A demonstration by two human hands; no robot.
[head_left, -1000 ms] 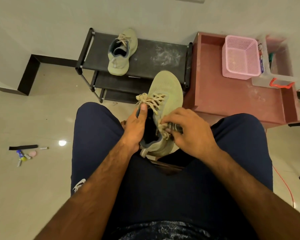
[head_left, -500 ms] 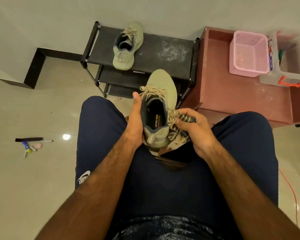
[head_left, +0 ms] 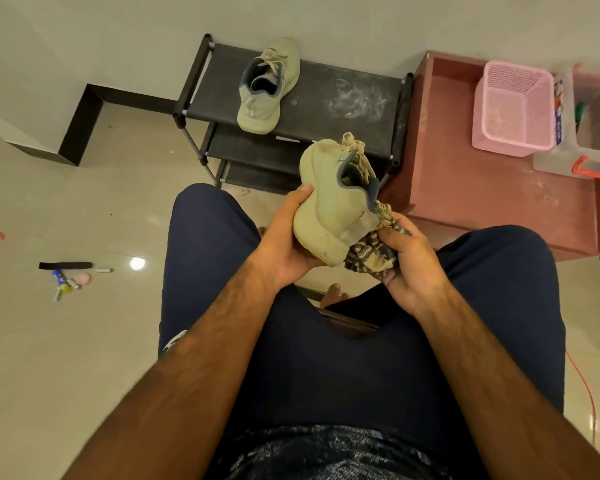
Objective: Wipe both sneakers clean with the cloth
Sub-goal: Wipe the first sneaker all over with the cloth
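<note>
Head view: sneaker (head_left: 329, 209) held tilted, sole side gripped by left hand (head_left: 284, 247); cloth (head_left: 371, 254) bunched in right hand (head_left: 413, 268), pressed at heel. Well apart on rack (head_left: 343, 98): second sneaker (head_left: 265, 88). Risk judged: shoe twisted loose by hard rubbing; laces (head_left: 357, 157) snagged by cloth.

Sneakers: two were counted, the held sneaker (head_left: 329, 209) and the sneaker on the rack (head_left: 262, 91).
Cloths: one cloth (head_left: 368, 256) was seen.
Hands: two showed, the left hand (head_left: 284, 247) and the right hand (head_left: 411, 268).
Racks: one shoe rack (head_left: 343, 81).
Baskets: one pink basket (head_left: 513, 109).
Boxes: one clear box (head_left: 555, 164).
Cabinets: one red cabinet (head_left: 482, 202).
Floor bits: the small items on the floor (head_left: 66, 278) were several; their exact number could not be told.
</note>
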